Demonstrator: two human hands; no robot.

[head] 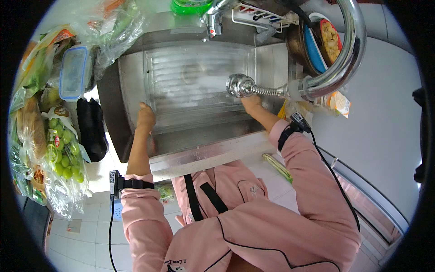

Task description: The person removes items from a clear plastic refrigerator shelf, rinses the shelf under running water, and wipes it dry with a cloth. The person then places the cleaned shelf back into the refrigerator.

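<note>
A large, clear rectangular tray (204, 64) with a ribbed surface, apparently plastic, lies within the stainless steel sink (111, 98). My left hand (146, 117) grips its left edge near the front corner, thumb uppermost and the other fingers hidden. On the opposite side, my right hand (252, 103) holds the tray's right edge, partly covered by the chrome spray head (238, 85) of a flexible faucet. That spray head hangs over the tray's right part. Whether water is running cannot be made out.
Bagged green grapes (64, 149), a blue-rimmed lidded container (73, 73) and a black cloth-like item (91, 129) crowd the left counter. A tap (213, 27), green bottle (192, 6) and white wire rack (261, 17) stand behind. The chrome faucet pipe (353, 44) arches at right.
</note>
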